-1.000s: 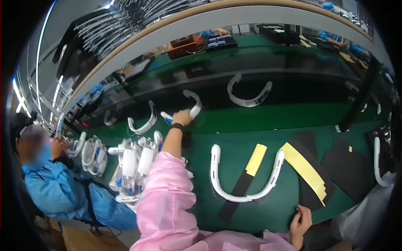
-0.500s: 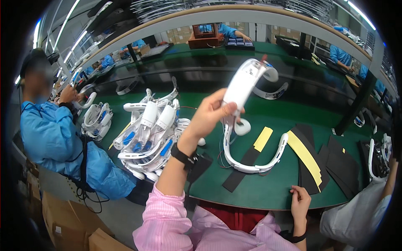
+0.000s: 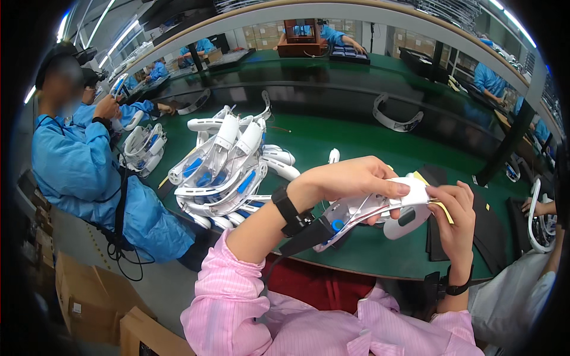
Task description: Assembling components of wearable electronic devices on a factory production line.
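Left hand: clamped on the held device, its thumb pressed on the white cap and its fingers curled underneath; the hand [image 3: 350,177] wears a black wristband [image 3: 289,212].
Right hand: fingers [image 3: 438,202] bent and touching the cap's right end; I cannot tell whether this hand [image 3: 456,221] pinches the device or only rests against it. A black strap [image 3: 460,289] circles its wrist.
Held device: a white plastic headband-like device [image 3: 411,193] between the two hands, tilted, with thin wires along its side, a rounded white lobe [image 3: 408,223] below the cap and a round blue part [image 3: 337,225] beneath the left hand.
Device pile: white curved plastic devices with blue parts [image 3: 228,163], heaped left of the left hand; a smaller white-and-blue heap [image 3: 144,149] lies farther left.
Loose band: a white C-shaped plastic band [image 3: 396,120], beyond both hands.
Strips: flat black strips [image 3: 438,243] behind and just beside the right hand, with a yellow strip [image 3: 442,212] partly hidden by its fingers.
Bench: a green tabletop [image 3: 320,133] beneath and beyond both hands.
Neighbours: a person in a blue smock [image 3: 89,172], well left of the left hand; another person's hand [image 3: 539,207], right of the right hand, near a white curved band [image 3: 535,228].
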Demonstrator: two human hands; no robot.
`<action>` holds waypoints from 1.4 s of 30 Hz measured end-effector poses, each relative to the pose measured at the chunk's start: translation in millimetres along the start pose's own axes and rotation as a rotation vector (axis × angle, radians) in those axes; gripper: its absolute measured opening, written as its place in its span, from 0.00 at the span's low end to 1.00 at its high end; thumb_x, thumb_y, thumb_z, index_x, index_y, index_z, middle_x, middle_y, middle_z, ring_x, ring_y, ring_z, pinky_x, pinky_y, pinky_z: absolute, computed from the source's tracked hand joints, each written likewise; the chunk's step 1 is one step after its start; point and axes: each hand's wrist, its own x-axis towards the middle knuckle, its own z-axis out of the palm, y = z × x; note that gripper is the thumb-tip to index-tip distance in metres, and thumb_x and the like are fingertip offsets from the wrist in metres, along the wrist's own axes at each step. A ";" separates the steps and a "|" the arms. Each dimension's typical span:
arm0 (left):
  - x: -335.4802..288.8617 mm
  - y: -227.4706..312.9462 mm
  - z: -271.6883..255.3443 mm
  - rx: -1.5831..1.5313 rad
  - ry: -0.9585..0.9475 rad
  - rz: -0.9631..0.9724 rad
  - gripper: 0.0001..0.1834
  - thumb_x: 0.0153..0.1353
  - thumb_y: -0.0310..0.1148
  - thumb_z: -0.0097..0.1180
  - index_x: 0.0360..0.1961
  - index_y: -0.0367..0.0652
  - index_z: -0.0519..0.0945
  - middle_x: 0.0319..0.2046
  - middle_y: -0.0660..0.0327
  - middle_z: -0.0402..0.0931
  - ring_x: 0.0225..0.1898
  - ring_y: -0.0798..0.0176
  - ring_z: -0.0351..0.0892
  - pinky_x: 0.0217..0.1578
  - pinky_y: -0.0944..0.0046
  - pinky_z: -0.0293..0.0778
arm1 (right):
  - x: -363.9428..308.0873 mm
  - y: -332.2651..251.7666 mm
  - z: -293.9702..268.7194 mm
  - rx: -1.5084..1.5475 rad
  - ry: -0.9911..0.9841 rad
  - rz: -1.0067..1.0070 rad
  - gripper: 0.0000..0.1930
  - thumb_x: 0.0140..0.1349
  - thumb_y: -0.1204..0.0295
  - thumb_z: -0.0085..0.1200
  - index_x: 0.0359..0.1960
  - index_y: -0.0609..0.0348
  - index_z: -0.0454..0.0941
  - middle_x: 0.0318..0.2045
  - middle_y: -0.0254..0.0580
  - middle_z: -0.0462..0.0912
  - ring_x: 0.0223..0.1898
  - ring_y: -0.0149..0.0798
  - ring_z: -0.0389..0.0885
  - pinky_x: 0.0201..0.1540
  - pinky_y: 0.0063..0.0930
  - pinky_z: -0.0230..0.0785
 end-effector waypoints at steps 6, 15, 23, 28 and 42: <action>3.8 -18.4 -12.1 0.075 0.006 -0.024 0.26 0.62 0.43 0.53 0.52 0.32 0.70 0.31 0.57 0.80 0.20 0.71 0.76 0.19 0.73 0.71 | -4.3 11.1 16.7 0.116 0.015 0.109 0.05 0.50 0.77 0.58 0.30 0.58 0.80 0.26 0.38 0.80 0.30 0.39 0.77 0.51 0.36 0.61; -52.8 -69.9 -22.4 0.477 0.511 0.464 0.06 0.58 0.25 0.53 0.36 0.37 0.72 0.46 0.50 0.75 0.46 0.60 0.76 0.46 0.63 0.72 | -1.9 2.0 39.1 0.393 -0.066 0.276 0.05 0.47 0.78 0.60 0.28 0.59 0.82 0.24 0.37 0.78 0.30 0.37 0.74 0.38 0.27 0.64; -68.9 -82.9 -21.3 0.747 0.663 0.561 0.05 0.51 0.24 0.60 0.31 0.39 0.79 0.47 0.48 0.76 0.43 0.54 0.79 0.43 0.63 0.74 | 10.2 -3.1 50.7 0.460 -0.100 0.303 0.04 0.47 0.80 0.59 0.27 0.60 0.83 0.24 0.38 0.78 0.28 0.36 0.74 0.34 0.25 0.63; -74.7 -91.6 -36.3 0.970 0.687 0.472 0.06 0.51 0.24 0.60 0.31 0.39 0.77 0.44 0.48 0.77 0.39 0.52 0.80 0.38 0.63 0.75 | 13.6 -2.7 54.5 0.464 -0.128 0.325 0.03 0.49 0.80 0.57 0.26 0.63 0.82 0.24 0.38 0.78 0.26 0.33 0.74 0.32 0.23 0.64; -56.5 -130.2 -30.6 0.661 1.167 0.538 0.09 0.54 0.18 0.56 0.38 0.32 0.76 0.36 0.48 0.81 0.40 0.54 0.82 0.42 0.64 0.76 | 29.9 14.5 57.3 0.901 -0.019 0.767 0.07 0.60 0.81 0.49 0.38 0.67 0.78 0.34 0.41 0.75 0.25 0.26 0.75 0.28 0.18 0.66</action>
